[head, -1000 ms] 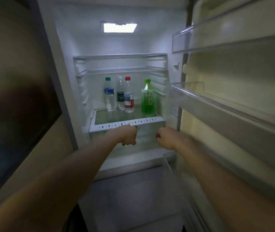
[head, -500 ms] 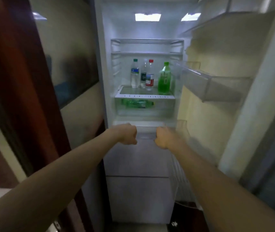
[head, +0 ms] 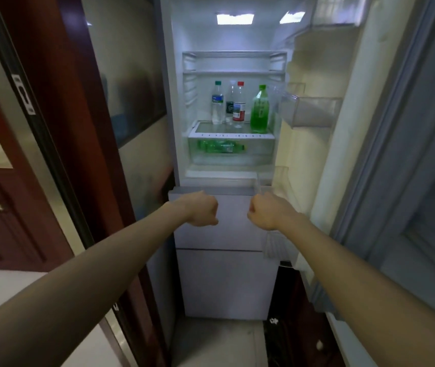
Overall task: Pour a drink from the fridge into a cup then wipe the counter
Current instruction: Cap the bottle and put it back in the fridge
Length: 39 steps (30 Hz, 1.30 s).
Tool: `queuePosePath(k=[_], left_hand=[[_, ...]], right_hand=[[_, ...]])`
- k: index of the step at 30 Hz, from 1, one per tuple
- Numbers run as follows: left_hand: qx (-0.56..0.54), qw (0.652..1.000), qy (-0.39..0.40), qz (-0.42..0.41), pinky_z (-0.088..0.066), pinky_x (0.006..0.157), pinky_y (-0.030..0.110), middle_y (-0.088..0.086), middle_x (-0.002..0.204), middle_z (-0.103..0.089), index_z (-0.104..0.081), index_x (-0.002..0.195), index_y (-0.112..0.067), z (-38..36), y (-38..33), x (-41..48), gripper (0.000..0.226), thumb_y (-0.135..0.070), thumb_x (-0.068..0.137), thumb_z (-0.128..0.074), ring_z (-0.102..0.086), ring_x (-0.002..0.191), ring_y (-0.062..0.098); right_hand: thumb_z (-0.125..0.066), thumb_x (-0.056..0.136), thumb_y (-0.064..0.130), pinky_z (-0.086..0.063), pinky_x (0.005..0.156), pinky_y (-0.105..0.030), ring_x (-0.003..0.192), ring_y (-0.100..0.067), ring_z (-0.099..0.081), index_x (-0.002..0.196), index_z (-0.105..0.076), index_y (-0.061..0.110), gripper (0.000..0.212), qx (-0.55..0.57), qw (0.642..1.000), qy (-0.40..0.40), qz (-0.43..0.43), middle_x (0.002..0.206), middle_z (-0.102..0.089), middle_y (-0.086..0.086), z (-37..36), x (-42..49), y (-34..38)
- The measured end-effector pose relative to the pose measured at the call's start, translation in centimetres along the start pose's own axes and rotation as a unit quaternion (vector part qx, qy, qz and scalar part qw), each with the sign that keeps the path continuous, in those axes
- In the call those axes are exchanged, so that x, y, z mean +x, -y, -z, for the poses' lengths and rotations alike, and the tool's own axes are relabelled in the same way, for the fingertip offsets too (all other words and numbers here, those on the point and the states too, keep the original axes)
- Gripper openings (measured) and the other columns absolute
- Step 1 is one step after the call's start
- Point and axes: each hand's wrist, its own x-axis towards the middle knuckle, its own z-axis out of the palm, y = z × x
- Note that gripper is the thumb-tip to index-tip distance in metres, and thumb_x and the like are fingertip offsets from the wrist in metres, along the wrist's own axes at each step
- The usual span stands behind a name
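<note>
Head view: the fridge (head: 200, 33) stands open. The upright green drink bottle (head: 259, 112) is at the right end of the glass shelf (head: 231, 135), with the water bottles (head: 217, 107) towards its left. The left hand (head: 202, 211) and right hand (head: 264, 213) are empty fists well below that shelf. It seems best to uncurl the right hand, reach up and grip the bottle's body without knocking its neighbours.

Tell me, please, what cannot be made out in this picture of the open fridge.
Head view only:
- Labels on the clear bottles: too small to read.
- The middle bottle: partly hidden behind the red-capped bottle.
- The green bottles in the drawer: blurred by its cloudy front, so their number is unclear.
- Palms of the left hand and right hand: turned away from the camera.
- The cup: not in the frame.
</note>
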Motion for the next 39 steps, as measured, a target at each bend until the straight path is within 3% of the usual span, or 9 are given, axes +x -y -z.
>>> queuePosePath(k=[11, 13, 16, 20, 23, 25, 28, 34, 39], left_hand=[[0.021, 0.998, -0.005, -0.067, -0.054, 0.086, 0.040, 0.015, 0.105, -0.070, -0.069, 0.107, -0.003, -0.6, -5.6, -4.1, 0.039, -0.038, 0.097, -0.055, -0.064, 0.100, 0.031], [0.019, 0.997, -0.006, -0.081, -0.053, 0.089, 0.041, 0.012, 0.107, -0.069, -0.068, 0.109, -0.006, -1.3, -6.3, -5.1, 0.035, -0.038, 0.097, -0.056, -0.063, 0.101, 0.030], [0.010, 0.995, -0.024, -0.099, -0.052, 0.087, 0.037, 0.010, 0.111, -0.066, -0.066, 0.111, -0.011, -2.2, -6.7, -6.3, 0.031, -0.037, 0.096, -0.056, -0.061, 0.102, 0.029], [0.002, 0.993, -0.027, -0.112, -0.052, 0.086, 0.035, 0.011, 0.112, -0.066, -0.067, 0.111, -0.010, -3.4, -7.0, -8.4, 0.031, -0.035, 0.096, -0.058, -0.061, 0.102, 0.029], [-0.002, 0.993, -0.037, -0.112, -0.050, 0.082, 0.032, 0.012, 0.111, -0.066, -0.066, 0.112, -0.011, -3.9, -7.0, -10.1, 0.030, -0.034, 0.096, -0.057, -0.062, 0.100, 0.029], [-0.007, 0.993, -0.042, -0.110, -0.052, 0.082, 0.033, 0.011, 0.110, -0.066, -0.066, 0.111, -0.012, -4.0, -6.4, -11.3, 0.030, -0.035, 0.095, -0.057, -0.062, 0.098, 0.028], [-0.015, 0.994, -0.047, -0.099, -0.053, 0.085, 0.037, 0.010, 0.109, -0.067, -0.066, 0.111, -0.012, -4.0, -5.1, -12.7, 0.030, -0.035, 0.095, -0.057, -0.062, 0.098, 0.027], [-0.019, 0.996, -0.047, -0.074, -0.050, 0.080, 0.033, 0.010, 0.106, -0.069, -0.067, 0.111, -0.009, -4.1, -2.9, -14.0, 0.030, -0.033, 0.096, -0.056, -0.062, 0.097, 0.026], [-0.029, 0.997, -0.047, -0.051, -0.054, 0.080, 0.034, 0.006, 0.106, -0.066, -0.065, 0.107, -0.015, -4.4, -1.3, -13.6, 0.026, -0.036, 0.094, -0.057, -0.063, 0.093, 0.022]], right_hand=[[-0.043, 0.094, 0.021, -0.053, 0.076, -0.040, 0.090, -0.027, -0.062, 0.099, -0.067, 0.007, 0.028, -0.015, 0.997, -0.074, 0.008, 0.105, -0.066, -0.011, 1.2, -10.2, -1.9], [-0.045, 0.093, 0.017, -0.051, 0.076, -0.035, 0.095, -0.027, -0.062, 0.108, -0.067, 0.009, 0.028, -0.018, 0.987, -0.157, 0.031, 0.111, -0.065, -0.007, 1.6, -12.7, -1.9], [-0.052, 0.086, 0.005, -0.041, 0.067, -0.030, 0.087, -0.029, -0.060, 0.103, -0.066, 0.005, 0.022, -0.026, 0.929, -0.366, 0.046, 0.097, -0.062, -0.011, 2.1, -16.9, -2.4], [-0.049, 0.081, 0.003, -0.046, 0.079, -0.039, 0.098, -0.026, -0.051, 0.110, -0.056, 0.003, 0.030, 0.080, 0.853, -0.505, -0.103, 0.108, -0.051, -0.016, 1.9, -20.8, -4.1], [-0.052, 0.086, 0.007, -0.041, 0.098, -0.036, 0.115, -0.023, -0.047, 0.134, -0.043, 0.005, 0.049, 0.225, 0.830, -0.454, -0.233, 0.130, -0.043, -0.015, 1.9, -20.6, -5.1], [-0.055, 0.088, 0.013, -0.037, 0.107, -0.037, 0.126, -0.027, -0.044, 0.141, -0.037, 0.007, 0.057, 0.284, 0.835, -0.391, -0.263, 0.138, -0.042, -0.013, 1.4, -19.8, -5.0], [-0.058, 0.088, 0.018, -0.033, 0.112, -0.042, 0.133, -0.029, -0.037, 0.143, -0.035, 0.009, 0.061, 0.323, 0.814, -0.391, -0.285, 0.142, -0.039, -0.011, 0.8, -18.8, -3.8], [-0.056, 0.090, 0.011, -0.038, 0.095, -0.032, 0.115, -0.030, -0.051, 0.123, -0.048, 0.001, 0.035, 0.303, 0.804, -0.443, -0.257, 0.124, -0.052, -0.016, 1.0, -16.9, -0.8], [-0.058, 0.094, 0.029, -0.048, 0.081, -0.035, 0.094, -0.024, -0.059, 0.112, -0.047, 0.008, 0.029, 0.316, 0.837, -0.424, -0.140, 0.107, -0.059, -0.012, 0.5, -13.7, 0.9]])
